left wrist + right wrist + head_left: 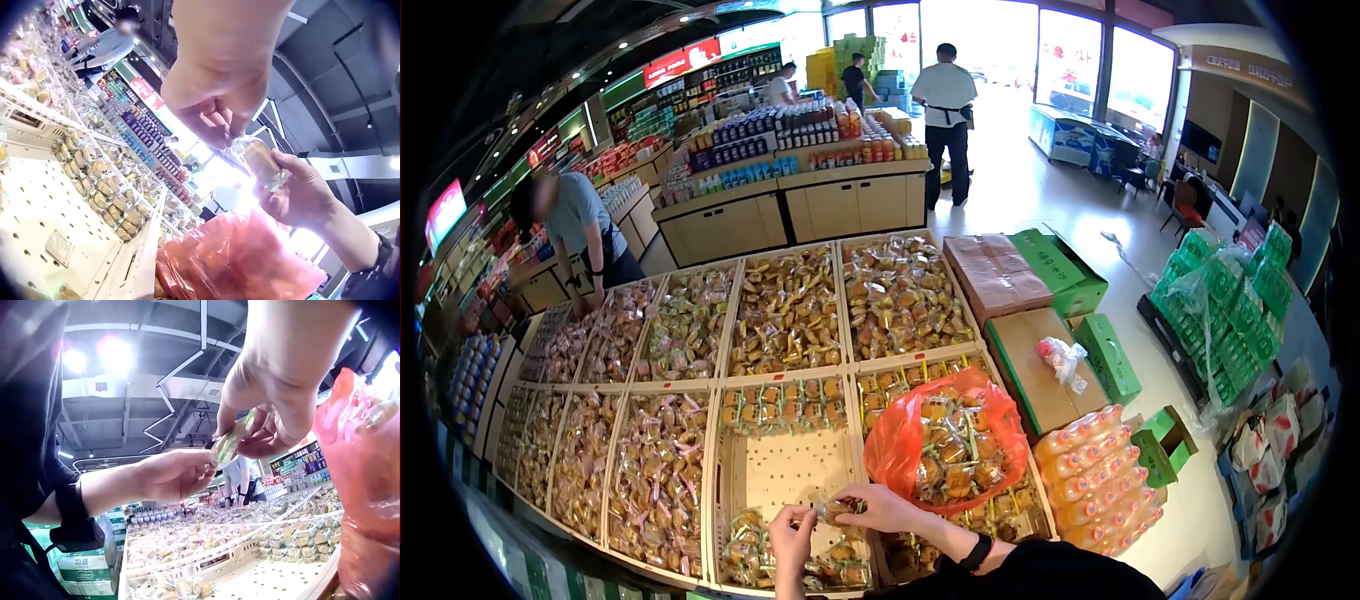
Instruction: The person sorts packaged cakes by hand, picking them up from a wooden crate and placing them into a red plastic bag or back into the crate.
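Over a partly filled, perforated crate, both hands hold one small pastry in a clear wrapper. My left hand pinches one end of the wrapper between thumb and fingers. Around the other end curl the thumb and fingers of my right hand, as the right wrist view also shows. A red plastic bag, its mouth wide open and full of wrapped pastries, sits just beyond my right hand, on top of the neighbouring crate. Wrapped pastries stand in rows at the crate's far end; more lie loose near my hands.
Crates of wrapped snacks extend left and behind. To the right are cardboard boxes, packs of orange bottles and green stacked packs. A person in grey-blue leans over the far left crates; another person stands beyond.
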